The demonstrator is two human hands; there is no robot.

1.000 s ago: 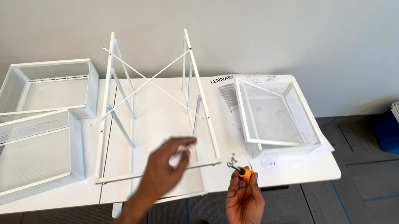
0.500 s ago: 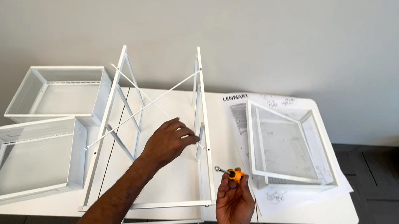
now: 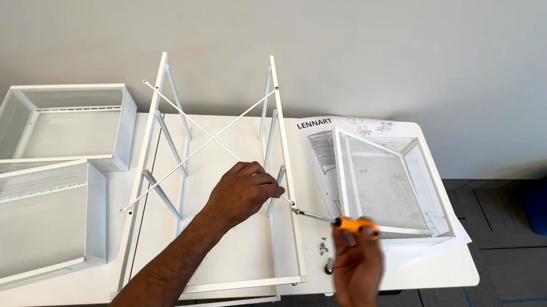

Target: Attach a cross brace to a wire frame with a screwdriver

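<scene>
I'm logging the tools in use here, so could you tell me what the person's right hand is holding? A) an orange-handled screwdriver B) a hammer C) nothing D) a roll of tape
A: the right hand grips an orange-handled screwdriver, its metal shaft pointing left toward the white metal frame that the left hand steadies.

White metal frame (image 3: 212, 188): lay open on the table, side rails upright, thin cross-braces between. Screwdriver (image 3: 331, 219): orange handle, level, tip pointed to 9 o'clock, touching the frame's right rail.
</scene>
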